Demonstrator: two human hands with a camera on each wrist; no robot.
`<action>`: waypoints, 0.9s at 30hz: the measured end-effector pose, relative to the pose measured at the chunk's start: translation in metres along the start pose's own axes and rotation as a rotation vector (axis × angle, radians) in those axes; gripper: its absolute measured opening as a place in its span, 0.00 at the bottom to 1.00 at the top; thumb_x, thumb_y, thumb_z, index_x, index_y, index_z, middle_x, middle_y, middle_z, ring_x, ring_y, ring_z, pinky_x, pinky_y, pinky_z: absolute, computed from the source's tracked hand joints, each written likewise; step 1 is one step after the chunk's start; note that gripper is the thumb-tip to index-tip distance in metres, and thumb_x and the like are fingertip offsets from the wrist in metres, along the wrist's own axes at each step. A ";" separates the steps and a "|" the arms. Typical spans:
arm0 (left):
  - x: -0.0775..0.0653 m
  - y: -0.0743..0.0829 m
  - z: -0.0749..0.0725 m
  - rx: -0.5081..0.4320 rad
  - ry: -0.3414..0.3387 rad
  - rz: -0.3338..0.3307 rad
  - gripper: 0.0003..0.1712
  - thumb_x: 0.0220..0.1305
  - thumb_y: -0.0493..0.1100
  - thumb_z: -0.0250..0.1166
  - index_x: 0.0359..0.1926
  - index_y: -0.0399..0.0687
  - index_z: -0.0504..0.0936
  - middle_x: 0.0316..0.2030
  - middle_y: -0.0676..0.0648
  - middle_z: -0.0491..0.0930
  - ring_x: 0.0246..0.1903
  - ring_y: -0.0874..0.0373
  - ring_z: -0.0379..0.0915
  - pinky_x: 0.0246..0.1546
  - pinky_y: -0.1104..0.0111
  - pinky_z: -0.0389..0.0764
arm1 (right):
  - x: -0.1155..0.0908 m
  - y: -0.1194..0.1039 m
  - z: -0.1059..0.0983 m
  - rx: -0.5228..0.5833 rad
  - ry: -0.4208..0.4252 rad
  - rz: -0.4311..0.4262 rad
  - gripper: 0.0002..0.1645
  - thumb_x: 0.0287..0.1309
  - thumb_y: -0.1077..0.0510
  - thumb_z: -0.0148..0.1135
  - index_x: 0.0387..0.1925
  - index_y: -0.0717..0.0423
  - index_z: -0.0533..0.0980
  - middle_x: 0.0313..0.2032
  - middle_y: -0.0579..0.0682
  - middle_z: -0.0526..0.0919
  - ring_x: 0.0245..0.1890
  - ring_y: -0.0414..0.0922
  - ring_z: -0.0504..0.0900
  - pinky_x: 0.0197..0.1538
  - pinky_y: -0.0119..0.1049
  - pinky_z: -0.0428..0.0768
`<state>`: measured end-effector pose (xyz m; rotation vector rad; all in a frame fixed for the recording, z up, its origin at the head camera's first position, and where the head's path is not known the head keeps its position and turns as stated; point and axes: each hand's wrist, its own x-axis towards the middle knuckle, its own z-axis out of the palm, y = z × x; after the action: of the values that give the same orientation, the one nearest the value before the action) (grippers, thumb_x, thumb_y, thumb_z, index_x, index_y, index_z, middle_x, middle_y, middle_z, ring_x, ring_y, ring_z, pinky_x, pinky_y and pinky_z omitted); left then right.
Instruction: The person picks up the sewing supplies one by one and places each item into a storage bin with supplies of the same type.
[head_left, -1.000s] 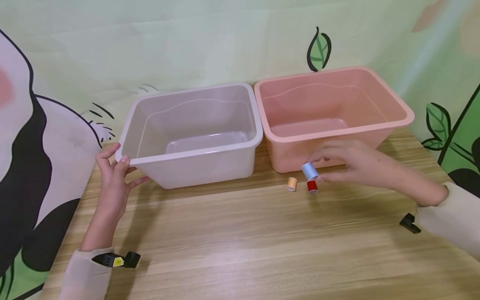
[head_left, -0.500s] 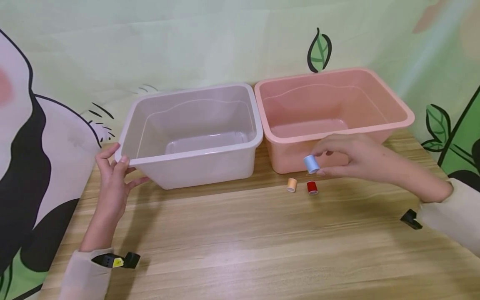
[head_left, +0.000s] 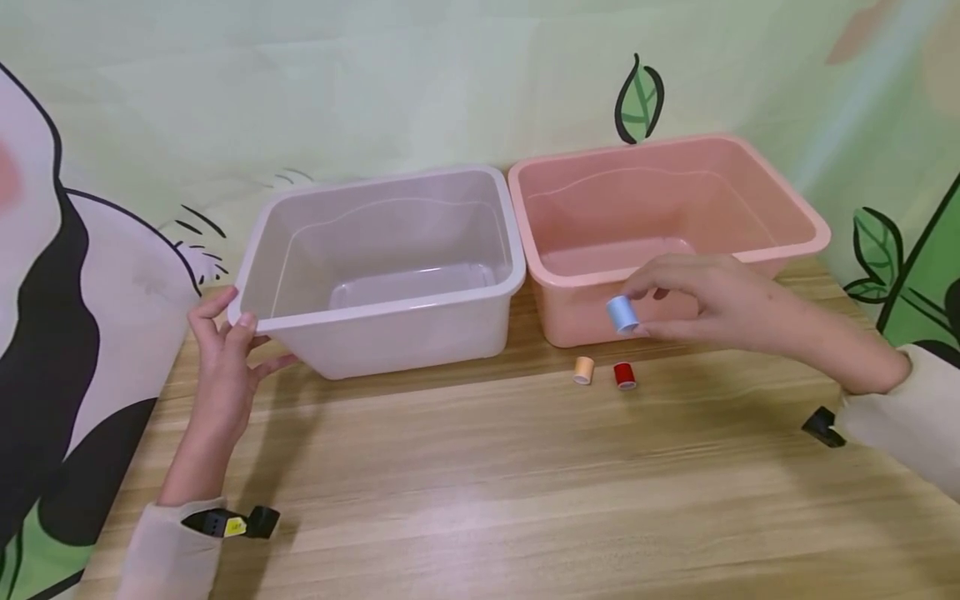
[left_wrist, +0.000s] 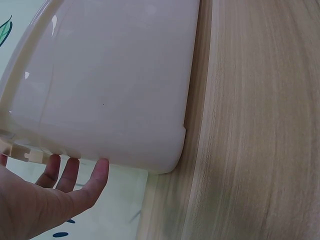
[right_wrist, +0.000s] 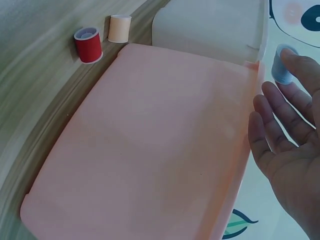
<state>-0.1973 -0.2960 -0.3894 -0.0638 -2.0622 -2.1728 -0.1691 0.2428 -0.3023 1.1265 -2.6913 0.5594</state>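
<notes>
My right hand point(head_left: 712, 300) pinches a light-blue spool of thread point(head_left: 622, 314) between thumb and fingertips, tilted and raised off the table before the pink bin point(head_left: 675, 262). In the right wrist view the blue spool point(right_wrist: 283, 65) shows beside the thumb. Two more spools stand on the table below the hand: a peach spool of thread point(head_left: 583, 370) and a red spool of thread point(head_left: 624, 375), a short gap apart. At the left, my left hand point(head_left: 225, 375) grips the front corner of the white bin point(head_left: 405, 333), thumb on the rim and other fingers at its outer side.
Both bins stand side by side near the back of the wood-grain table point(head_left: 480, 475), their rims touching or nearly so. Behind them hangs a printed cloth point(head_left: 375, 92) with leaf and panda drawings. The table surface stretches out in front.
My right hand has lifted the blue spool up, away from the red spool. The left hand has stayed at the white bin's corner. Peach and red spools have not moved.
</notes>
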 end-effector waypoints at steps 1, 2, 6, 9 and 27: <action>0.000 0.000 0.000 0.001 -0.002 0.002 0.29 0.77 0.50 0.55 0.69 0.63 0.48 0.70 0.48 0.59 0.51 0.55 0.72 0.40 0.62 0.88 | 0.000 0.000 -0.001 0.002 0.001 0.000 0.23 0.51 0.58 0.79 0.50 0.44 0.82 0.49 0.37 0.85 0.44 0.37 0.81 0.44 0.38 0.83; 0.000 0.000 0.000 0.001 -0.003 0.003 0.29 0.77 0.50 0.55 0.69 0.63 0.48 0.70 0.47 0.59 0.51 0.55 0.72 0.40 0.62 0.88 | 0.001 0.000 -0.001 0.004 0.003 -0.007 0.24 0.51 0.59 0.79 0.50 0.44 0.82 0.49 0.38 0.85 0.44 0.37 0.81 0.44 0.38 0.83; 0.000 -0.001 0.001 -0.003 -0.002 0.004 0.28 0.78 0.49 0.54 0.68 0.63 0.49 0.70 0.48 0.59 0.51 0.55 0.72 0.40 0.62 0.88 | 0.003 0.001 -0.003 0.012 -0.002 -0.001 0.23 0.51 0.59 0.79 0.49 0.44 0.82 0.49 0.37 0.84 0.45 0.36 0.81 0.45 0.34 0.82; -0.001 -0.001 0.001 -0.006 0.003 0.000 0.28 0.78 0.48 0.54 0.68 0.63 0.49 0.70 0.48 0.59 0.50 0.55 0.72 0.40 0.62 0.88 | 0.005 0.000 -0.006 0.019 -0.002 -0.003 0.23 0.51 0.59 0.79 0.50 0.45 0.83 0.48 0.36 0.85 0.45 0.36 0.81 0.45 0.32 0.81; 0.001 -0.002 0.002 -0.032 0.014 0.012 0.27 0.78 0.48 0.54 0.68 0.63 0.50 0.68 0.48 0.58 0.50 0.55 0.71 0.40 0.63 0.88 | 0.015 0.001 -0.017 -0.026 0.037 -0.081 0.24 0.50 0.60 0.79 0.50 0.44 0.82 0.46 0.35 0.85 0.43 0.37 0.83 0.45 0.31 0.81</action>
<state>-0.1986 -0.2944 -0.3908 -0.0635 -2.0146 -2.1934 -0.1800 0.2405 -0.2828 1.1997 -2.6011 0.5258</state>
